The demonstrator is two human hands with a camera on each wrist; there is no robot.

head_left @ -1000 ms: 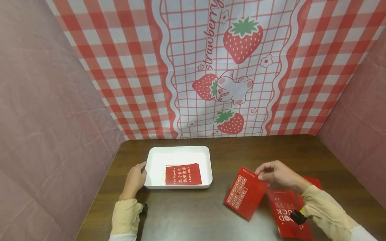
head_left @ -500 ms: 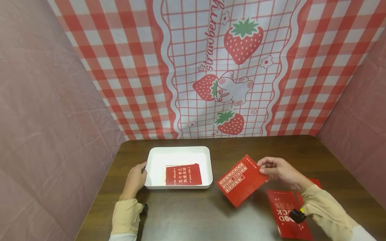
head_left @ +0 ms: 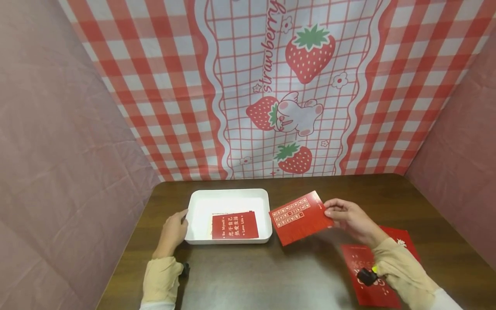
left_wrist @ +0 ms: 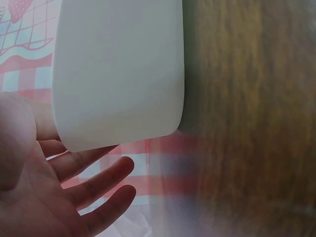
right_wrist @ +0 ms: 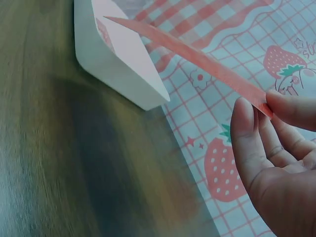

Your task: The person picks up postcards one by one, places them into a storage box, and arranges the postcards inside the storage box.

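Now red card (head_left: 298,217) pinched in right hand (head_left: 348,217), beside tray (head_left: 228,196).

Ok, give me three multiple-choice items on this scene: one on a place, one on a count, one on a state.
1. Where does the left hand rest?
A. On the white tray's left rim
B. On the backdrop
C. On the right-side cards

2. How many red cards lie in the tray?
A. None
B. One
C. Four

3. How is the red card in the right hand held?
A. Flat on the table
B. Folded in half
C. Pinched at one edge, off the table

Answers: A, fingers touch the rim; B, one card shows; C, fingers pinch its edge.
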